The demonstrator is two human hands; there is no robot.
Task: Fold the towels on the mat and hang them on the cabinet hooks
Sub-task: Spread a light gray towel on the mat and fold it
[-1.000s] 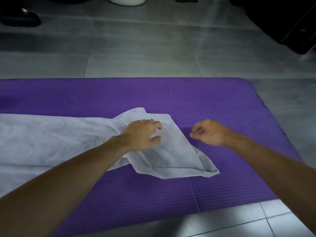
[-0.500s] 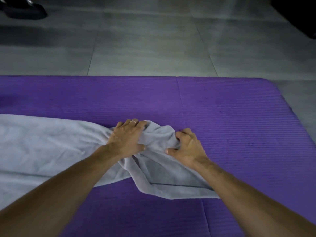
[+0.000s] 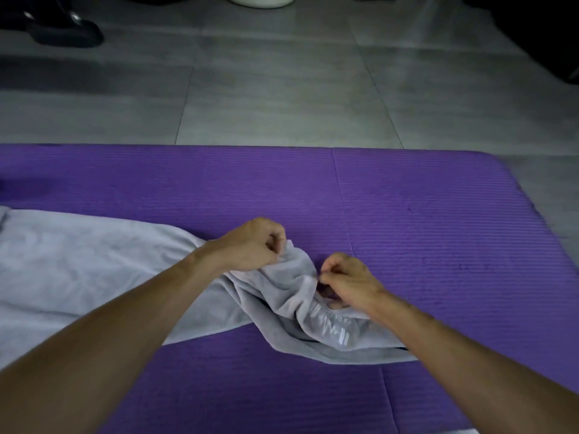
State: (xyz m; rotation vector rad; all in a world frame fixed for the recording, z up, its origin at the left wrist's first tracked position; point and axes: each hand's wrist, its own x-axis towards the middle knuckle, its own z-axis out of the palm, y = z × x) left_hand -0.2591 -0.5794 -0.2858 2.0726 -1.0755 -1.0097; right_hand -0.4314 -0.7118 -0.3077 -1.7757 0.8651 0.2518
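A long grey towel lies across the purple mat, stretching off the left edge. Its right end is bunched and lifted a little, with a pale printed strip showing on the folded part. My left hand pinches the far edge of that bunched end. My right hand pinches the towel's edge just to the right, fingers curled into the cloth. The two hands are a short gap apart. No cabinet hooks are in view.
Grey floor tiles run beyond the mat. Black shoes sit at the far left. A white round object stands at the top edge, and dark furniture fills the top right corner.
Both hands went from lying on the towel's right end to pinching its edge and lifting it, bunching the cloth. A second ago my right hand hovered off the towel.
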